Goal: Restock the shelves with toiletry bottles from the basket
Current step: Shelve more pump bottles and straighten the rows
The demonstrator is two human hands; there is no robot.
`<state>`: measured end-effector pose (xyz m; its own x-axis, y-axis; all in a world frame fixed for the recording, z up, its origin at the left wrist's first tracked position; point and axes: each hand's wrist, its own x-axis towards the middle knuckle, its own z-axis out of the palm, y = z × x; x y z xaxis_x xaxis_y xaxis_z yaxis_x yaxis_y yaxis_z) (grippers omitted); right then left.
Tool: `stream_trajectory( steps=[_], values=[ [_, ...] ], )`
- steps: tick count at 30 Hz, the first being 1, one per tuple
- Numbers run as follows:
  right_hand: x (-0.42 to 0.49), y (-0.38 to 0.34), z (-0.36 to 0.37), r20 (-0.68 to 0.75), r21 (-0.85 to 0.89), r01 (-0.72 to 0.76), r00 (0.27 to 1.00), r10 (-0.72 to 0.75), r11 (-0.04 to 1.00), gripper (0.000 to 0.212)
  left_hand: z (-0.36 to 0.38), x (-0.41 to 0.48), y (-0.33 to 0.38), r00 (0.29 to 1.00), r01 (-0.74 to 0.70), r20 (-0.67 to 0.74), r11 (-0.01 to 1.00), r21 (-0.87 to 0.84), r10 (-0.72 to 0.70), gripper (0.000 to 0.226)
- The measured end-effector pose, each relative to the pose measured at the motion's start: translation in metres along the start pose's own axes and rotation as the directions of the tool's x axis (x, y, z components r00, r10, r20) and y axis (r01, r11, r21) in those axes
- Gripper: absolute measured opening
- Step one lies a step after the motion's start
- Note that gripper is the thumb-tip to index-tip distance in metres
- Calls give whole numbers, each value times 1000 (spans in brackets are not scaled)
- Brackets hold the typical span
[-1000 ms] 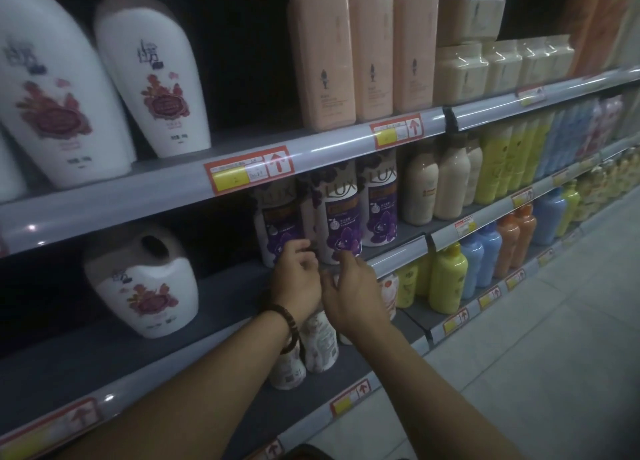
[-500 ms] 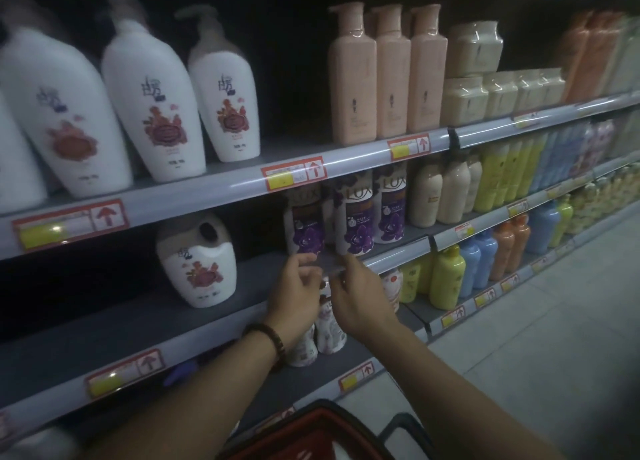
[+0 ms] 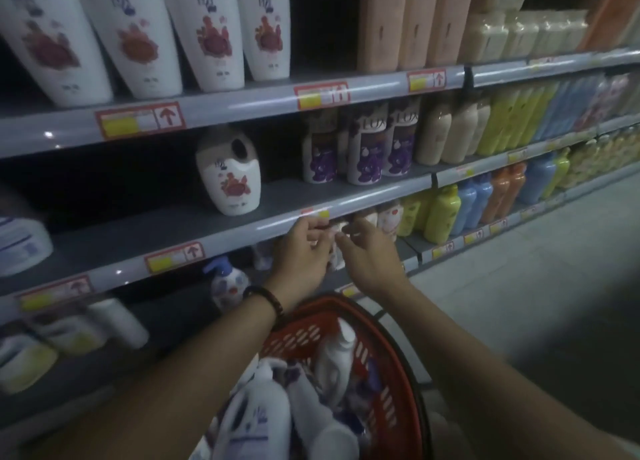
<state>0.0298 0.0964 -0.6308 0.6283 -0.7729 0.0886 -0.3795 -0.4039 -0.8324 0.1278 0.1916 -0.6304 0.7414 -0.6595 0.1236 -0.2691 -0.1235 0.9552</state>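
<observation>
A red basket (image 3: 300,339) sits low in front of me, holding several white toiletry bottles (image 3: 254,421). Both my arms reach over it toward the shelves. My left hand (image 3: 304,250), with a dark bead bracelet at the wrist, and my right hand (image 3: 369,255) hover close together just below the front edge of the middle shelf (image 3: 242,231). Their fingers are loosely curled and nothing shows in either grip. Three purple-and-white Lux bottles (image 3: 367,148) stand on that shelf above the hands. Small bottles on the shelf below are partly hidden behind my hands.
A white jug-shaped bottle (image 3: 230,179) stands alone left of the Lux bottles, with bare shelf around it. Tall white bottles (image 3: 207,33) and peach bottles (image 3: 415,19) fill the top shelf. Yellow, blue and orange bottles (image 3: 485,200) line the right. Grey floor (image 3: 536,303) lies to the right.
Both hands have dropped from the Lux bottles to below the shelf's front edge. My view has pulled back and down, and the red basket with its bottles has come into sight.
</observation>
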Motion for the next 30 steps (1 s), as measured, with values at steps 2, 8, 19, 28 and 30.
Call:
stream_trajectory(
  steps=[2, 8, 19, 28, 30],
  values=[
    [-16, 4, 1, 6, -20, -28, 1000, 28, 999, 34, -5, -21, 1, 1000, 10, 25, 1000, -21, -9, 19],
    [-60, 23, 10, 50, -59, -82, 995, 85, 995, 36, -26, -73, -29, 994, 90, 53, 991, 99, -96, 24],
    [-124, 40, 41, 235, -182, -148, 953, 189, 972, 36, -39, -136, -82, 927, 360, 81, 929, 90, -367, 18],
    [-164, 70, 78, 454, -391, -136, 832, 319, 910, 66, -34, -171, -108, 883, 428, 119, 883, 194, -454, 34],
    [-168, 70, 80, 489, -459, -78, 809, 325, 885, 78, -33, -172, -106, 869, 447, 152, 878, 170, -472, 35]
  ],
)
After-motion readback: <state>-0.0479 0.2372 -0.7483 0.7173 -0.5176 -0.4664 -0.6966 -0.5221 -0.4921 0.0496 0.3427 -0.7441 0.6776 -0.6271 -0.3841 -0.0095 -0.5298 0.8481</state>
